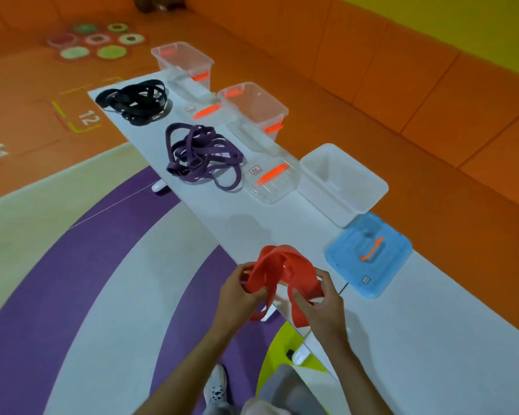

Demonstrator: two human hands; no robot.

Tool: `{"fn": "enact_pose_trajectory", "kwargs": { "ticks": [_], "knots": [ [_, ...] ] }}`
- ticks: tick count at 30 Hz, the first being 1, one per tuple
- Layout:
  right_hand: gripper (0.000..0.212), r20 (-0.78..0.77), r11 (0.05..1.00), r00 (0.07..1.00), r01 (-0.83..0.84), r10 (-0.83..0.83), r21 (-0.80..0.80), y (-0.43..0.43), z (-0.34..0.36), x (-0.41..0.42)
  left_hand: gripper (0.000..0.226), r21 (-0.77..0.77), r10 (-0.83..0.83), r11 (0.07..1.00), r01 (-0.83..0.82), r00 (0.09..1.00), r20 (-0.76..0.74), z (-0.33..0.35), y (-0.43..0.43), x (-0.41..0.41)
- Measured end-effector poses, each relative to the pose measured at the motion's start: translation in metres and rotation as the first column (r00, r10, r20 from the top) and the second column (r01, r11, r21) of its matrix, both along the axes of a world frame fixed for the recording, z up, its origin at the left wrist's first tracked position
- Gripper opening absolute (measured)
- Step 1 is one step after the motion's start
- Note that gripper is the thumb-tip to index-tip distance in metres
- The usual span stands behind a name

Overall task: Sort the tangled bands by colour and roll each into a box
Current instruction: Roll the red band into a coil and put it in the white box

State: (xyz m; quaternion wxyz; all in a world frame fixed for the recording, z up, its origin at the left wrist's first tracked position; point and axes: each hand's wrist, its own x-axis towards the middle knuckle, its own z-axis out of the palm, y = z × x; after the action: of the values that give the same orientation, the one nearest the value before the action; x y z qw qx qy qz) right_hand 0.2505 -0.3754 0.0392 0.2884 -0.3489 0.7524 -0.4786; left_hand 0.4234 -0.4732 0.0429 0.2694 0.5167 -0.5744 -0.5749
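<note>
A red band (282, 265) is looped between both my hands at the near edge of the white table (252, 226). My left hand (240, 290) grips one side of it. My right hand (321, 298) pinches the other side, and loose ends hang below. A purple tangle of bands (203, 155) lies mid-table. A black tangle (135, 101) lies at the far end. Three open boxes stand along the right edge: a white one (342, 181) nearest, then two clear ones (252, 104) (182, 59).
A blue lid (369, 253) lies right of my hands. Two clear lids with orange handles (271, 178) (204, 110) lie beside the boxes. An orange padded wall (402, 85) runs behind the table. My shoe (216, 387) is on the floor below.
</note>
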Motion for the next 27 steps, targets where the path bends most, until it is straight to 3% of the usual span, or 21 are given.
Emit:
{"fn": "enact_pose_trajectory", "kwargs": {
  "ticks": [10, 14, 17, 20, 24, 27],
  "knots": [
    [0.052, -0.034, 0.995, 0.995, 0.099, -0.098, 0.026, -0.083, -0.029, -0.042, 0.049, -0.109, -0.196, 0.971, 0.214, 0.969, 0.151, -0.005, -0.117, -0.042],
    [0.068, -0.047, 0.989, 0.990, 0.134, -0.130, 0.069, -0.110, -0.048, -0.062, 0.054, -0.144, -0.314, 0.920, 0.364, 0.906, 0.284, -0.012, -0.163, -0.062],
    [0.065, -0.116, 0.991, 0.989, 0.106, -0.096, 0.081, -0.119, -0.061, -0.072, 0.055, -0.243, -0.340, 0.848, 0.471, 0.835, 0.432, -0.021, -0.195, -0.070],
    [0.059, -0.219, 0.983, 0.976, 0.036, 0.004, 0.179, -0.120, -0.076, -0.075, 0.053, -0.423, -0.253, 0.690, 0.588, 0.743, 0.620, -0.038, -0.222, -0.070],
    [0.067, -0.203, 0.888, 0.958, -0.093, 0.203, 0.451, -0.119, -0.094, -0.070, 0.045, -0.359, -0.285, 0.524, 0.772, 0.556, 0.781, -0.068, -0.245, -0.059],
    [0.076, -0.236, 0.837, 0.941, -0.081, 0.244, 0.541, -0.125, -0.099, -0.061, 0.036, -0.298, -0.353, 0.484, 0.823, 0.495, 0.794, -0.087, -0.258, -0.055]
  ]
}}
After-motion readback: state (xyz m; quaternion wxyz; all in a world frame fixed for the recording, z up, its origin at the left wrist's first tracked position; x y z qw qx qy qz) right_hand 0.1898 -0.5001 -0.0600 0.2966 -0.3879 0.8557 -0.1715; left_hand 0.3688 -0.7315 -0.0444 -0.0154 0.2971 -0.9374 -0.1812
